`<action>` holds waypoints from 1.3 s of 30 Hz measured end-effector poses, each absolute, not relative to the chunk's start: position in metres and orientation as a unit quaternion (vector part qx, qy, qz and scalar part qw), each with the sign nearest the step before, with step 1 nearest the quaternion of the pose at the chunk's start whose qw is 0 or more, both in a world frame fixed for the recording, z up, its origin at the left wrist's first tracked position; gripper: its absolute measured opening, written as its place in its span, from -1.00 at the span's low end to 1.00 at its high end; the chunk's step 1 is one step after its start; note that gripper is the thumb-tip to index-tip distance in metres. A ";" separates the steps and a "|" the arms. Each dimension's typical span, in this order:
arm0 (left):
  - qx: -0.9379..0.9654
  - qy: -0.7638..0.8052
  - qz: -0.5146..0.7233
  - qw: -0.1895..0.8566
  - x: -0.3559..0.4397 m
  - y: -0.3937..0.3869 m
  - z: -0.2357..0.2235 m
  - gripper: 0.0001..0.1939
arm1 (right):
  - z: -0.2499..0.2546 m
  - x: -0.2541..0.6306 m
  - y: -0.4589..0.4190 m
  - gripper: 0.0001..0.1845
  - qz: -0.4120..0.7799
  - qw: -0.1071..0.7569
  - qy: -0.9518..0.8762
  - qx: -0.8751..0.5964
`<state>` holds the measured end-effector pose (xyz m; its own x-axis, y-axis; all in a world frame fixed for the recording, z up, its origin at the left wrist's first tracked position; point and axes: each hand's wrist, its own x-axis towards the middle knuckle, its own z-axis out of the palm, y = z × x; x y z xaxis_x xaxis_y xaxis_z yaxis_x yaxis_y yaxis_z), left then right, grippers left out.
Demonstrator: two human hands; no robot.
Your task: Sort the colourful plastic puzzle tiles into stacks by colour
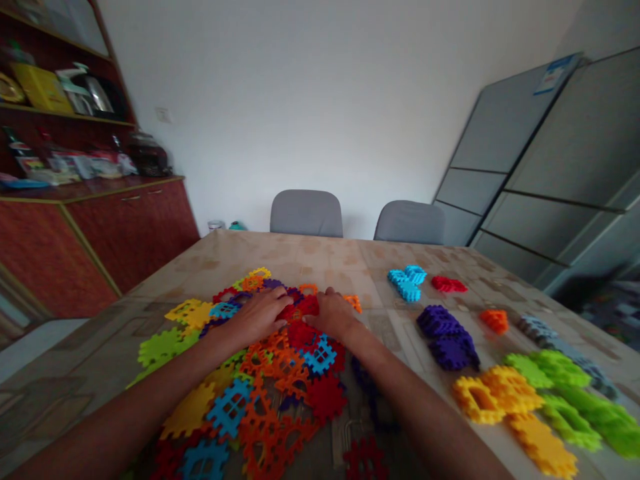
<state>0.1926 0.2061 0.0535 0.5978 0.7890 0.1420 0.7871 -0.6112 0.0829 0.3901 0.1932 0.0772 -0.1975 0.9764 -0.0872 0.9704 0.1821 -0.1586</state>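
Observation:
A heap of flat plastic interlocking building pieces with toothed edges, in red, orange, blue, yellow, green and purple, spreads over the table in front of me. Both hands are in the far middle of it. My left hand (261, 313) has its fingers curled around red pieces, thumb toward the right. Opposite it, my right hand (336, 315) grips at a red interlocking piece (303, 333), its thumb lying on the red. Some fingertips are hidden among the pieces. Near my right wrist lies a blue window-shaped piece (321, 355); orange pieces (287, 370) lie just below the hands.
Sorted stacks stand on the right: light blue (407, 283), red (449, 285), purple (447, 337), orange (495, 321), grey (567, 353), yellow (500, 393) and green (570, 393). Two grey chairs (306, 213) are behind the patterned table (345, 257). A wooden cabinet (135, 233) is at left.

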 end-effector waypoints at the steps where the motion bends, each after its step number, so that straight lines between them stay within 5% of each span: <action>1: 0.894 0.441 0.086 0.006 0.193 0.206 0.052 -0.69 | 0.077 0.389 0.193 -0.65 0.089 0.015 -0.766 -0.636; 16: 0.904 0.410 0.119 0.030 0.176 0.208 0.043 -0.64 | 0.106 0.436 0.157 -0.73 0.159 0.100 -0.849 -0.494; 21: 0.903 0.410 0.119 0.036 0.173 0.209 0.037 -0.62 | 0.102 0.481 0.085 -0.33 0.282 0.173 -0.878 -0.346; 26: 0.900 0.412 0.134 0.040 0.172 0.206 0.035 -0.65 | 0.082 0.503 0.022 -0.15 0.345 0.115 -0.836 -0.411; 39: 0.893 0.402 0.194 0.062 0.163 0.210 0.033 -0.69 | 0.083 0.492 0.014 -0.13 0.307 0.010 -0.838 -0.451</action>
<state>0.1632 0.2101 0.0329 0.6018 0.7412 0.2973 0.6931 -0.6697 0.2666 0.4915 0.0139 0.0828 -0.5933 0.7620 -0.2596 0.7497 0.4055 -0.5230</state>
